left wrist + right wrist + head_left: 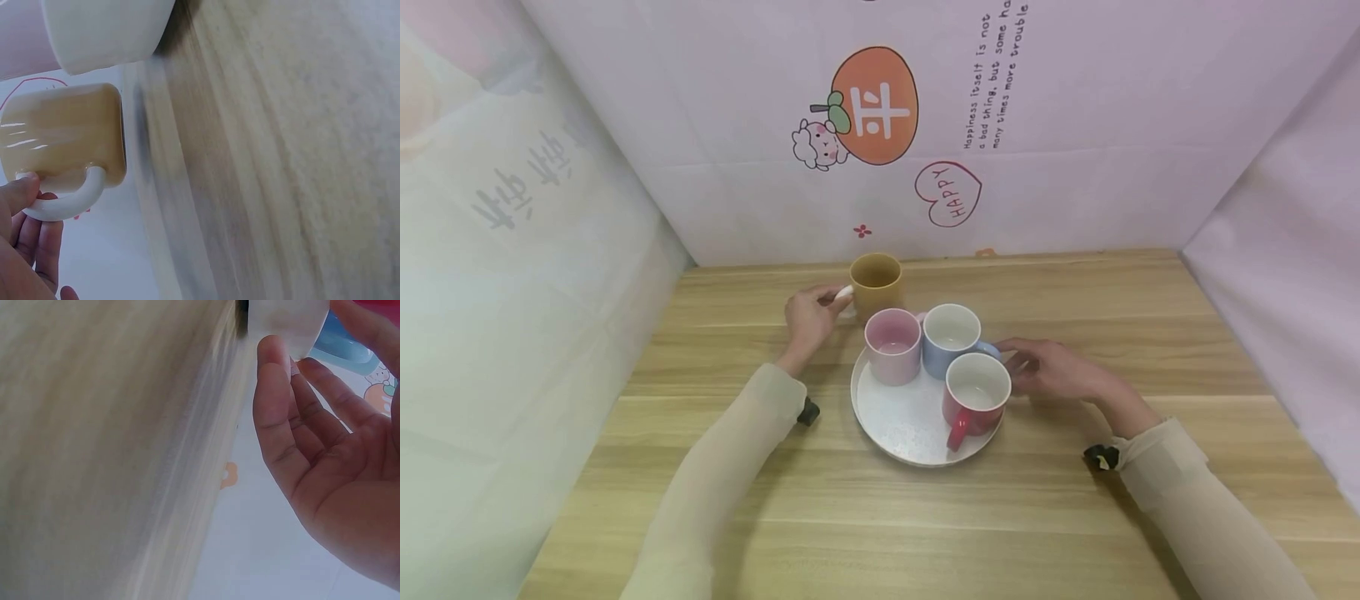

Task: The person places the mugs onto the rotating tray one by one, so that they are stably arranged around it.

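Note:
My left hand (812, 321) pinches the white handle (69, 203) of a tan-yellow mug (877, 287) between thumb and fingers. The mug is upright behind the round white tray (895, 429); I cannot tell whether its base touches the table. On the tray stand a pink mug (893, 354), a light blue mug (936, 354) and a red mug (981, 417) with a white inside. At the tray's right side, my right hand (1052, 371) has loosely bent fingers, with the fingertips (273, 350) at the tray's edge, beside the red mug and the blue handle.
A wood-grain table (925, 533) lies under everything. White cloth with printed drawings (880, 104) and writing hangs behind it, and plain pale cloth (1285, 250) hangs at the right. Each wrist carries a small black device (1102, 457).

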Tool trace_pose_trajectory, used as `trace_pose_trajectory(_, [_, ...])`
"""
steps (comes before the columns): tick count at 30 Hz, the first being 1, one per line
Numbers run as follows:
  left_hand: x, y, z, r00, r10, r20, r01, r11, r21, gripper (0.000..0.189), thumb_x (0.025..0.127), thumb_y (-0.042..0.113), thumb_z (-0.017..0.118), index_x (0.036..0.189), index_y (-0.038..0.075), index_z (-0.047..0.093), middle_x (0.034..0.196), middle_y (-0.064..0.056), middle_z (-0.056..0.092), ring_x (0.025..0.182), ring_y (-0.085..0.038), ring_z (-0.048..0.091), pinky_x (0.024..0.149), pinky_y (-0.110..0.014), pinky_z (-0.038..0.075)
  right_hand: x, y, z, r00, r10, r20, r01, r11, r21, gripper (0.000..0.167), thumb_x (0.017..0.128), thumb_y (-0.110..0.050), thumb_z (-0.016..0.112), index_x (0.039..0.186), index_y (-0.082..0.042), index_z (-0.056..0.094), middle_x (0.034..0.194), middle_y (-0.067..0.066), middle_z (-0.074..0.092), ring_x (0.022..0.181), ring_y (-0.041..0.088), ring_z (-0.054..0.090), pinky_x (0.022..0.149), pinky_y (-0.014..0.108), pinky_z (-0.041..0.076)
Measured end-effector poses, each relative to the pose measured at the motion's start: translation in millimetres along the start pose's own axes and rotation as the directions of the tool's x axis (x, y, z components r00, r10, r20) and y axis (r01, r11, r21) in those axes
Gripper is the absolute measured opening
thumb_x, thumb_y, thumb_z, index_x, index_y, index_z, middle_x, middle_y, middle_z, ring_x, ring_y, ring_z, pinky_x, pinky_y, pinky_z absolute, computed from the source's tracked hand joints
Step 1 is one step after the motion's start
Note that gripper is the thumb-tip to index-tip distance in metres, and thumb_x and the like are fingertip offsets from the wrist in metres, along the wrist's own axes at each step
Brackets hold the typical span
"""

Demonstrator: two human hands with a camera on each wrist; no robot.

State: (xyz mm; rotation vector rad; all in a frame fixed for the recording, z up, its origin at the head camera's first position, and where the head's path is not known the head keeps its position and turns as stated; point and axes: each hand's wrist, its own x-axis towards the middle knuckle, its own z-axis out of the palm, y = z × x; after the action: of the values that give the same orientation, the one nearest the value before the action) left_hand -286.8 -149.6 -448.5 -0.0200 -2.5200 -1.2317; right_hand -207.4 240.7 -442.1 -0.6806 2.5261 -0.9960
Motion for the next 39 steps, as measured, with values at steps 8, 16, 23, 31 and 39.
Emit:
trace_pose_trajectory(8, [-5.6, -0.2, -9.3, 1.0, -0.002, -0.021, 0.001, 0.998, -0.061, 0.022, 0.082, 0.02, 0.083, 0.1, 0.008, 0.079, 0.098, -0.013, 0.078, 0.085, -0.025, 0.076, 0.073, -0.034, 0.062, -0.8, 1, 1, 1.0, -0.008, -0.008, 0.008, 1.0, -0.011, 0.057, 0.087, -0.021, 0.078, 0.138, -0.012, 0.055, 0.108, 0.014, 0.075, 0.096, 0.025, 0.073, 0.08, 0.037, 0.06])
trace_pose_trajectory(16, [-10.9, 0.2, -17.9, 0.999, 0.019, -0.05, -0.023, 0.995, -0.095, 0.021, 0.081, 0.016, 0.084, 0.099, 0.006, 0.079, 0.098, -0.015, 0.077, 0.083, -0.028, 0.076, 0.07, -0.03, 0.062, -1.0, 2, 1, 1.0, -0.005, -0.012, 0.005, 1.0, -0.011, 0.058, 0.086, -0.02, 0.079, 0.139, -0.012, 0.055, 0.108, 0.014, 0.075, 0.096, 0.025, 0.073, 0.079, 0.034, 0.06])
trace_pose_trajectory(23, [-16.7, 1.9, -23.8, 0.998, 0.003, -0.066, -0.009, 0.996, -0.093, 0.023, 0.081, 0.017, 0.084, 0.099, 0.005, 0.079, 0.1, -0.016, 0.077, 0.086, -0.028, 0.076, 0.071, -0.032, 0.063, -0.9, 2, 1, 1.0, -0.003, -0.006, 0.003, 1.0, -0.004, 0.058, 0.086, -0.021, 0.079, 0.139, -0.012, 0.055, 0.108, 0.013, 0.075, 0.096, 0.025, 0.073, 0.078, 0.032, 0.059])
trace_pose_trajectory(31, [-24.8, 5.3, -33.5, 0.996, -0.027, -0.083, 0.015, 0.99, -0.143, 0.022, 0.081, 0.02, 0.084, 0.098, 0.006, 0.079, 0.096, -0.015, 0.078, 0.082, -0.026, 0.074, 0.062, -0.015, 0.055, -1.4, 2, 1, 1.0, 0.0, -0.001, 0.0, 1.0, -0.002, 0.059, 0.086, -0.021, 0.079, 0.139, -0.012, 0.055, 0.109, 0.013, 0.074, 0.094, 0.023, 0.073, 0.076, 0.029, 0.058])
trace_pose_trajectory(39, [-31.0, 8.8, -46.1, 0.993, -0.002, -0.118, -0.016, 0.987, -0.158, 0.022, 0.081, 0.021, 0.084, 0.097, 0.006, 0.08, 0.093, -0.014, 0.078, 0.078, -0.023, 0.071, 0.057, -0.013, 0.049, 0.2, 4, 1, 1.0, -0.006, -0.001, 0.006, 1.0, 0.006, 0.059, 0.086, -0.017, 0.079, 0.139, -0.01, 0.054, 0.108, 0.014, 0.074, 0.094, 0.024, 0.072, 0.075, 0.029, 0.058])
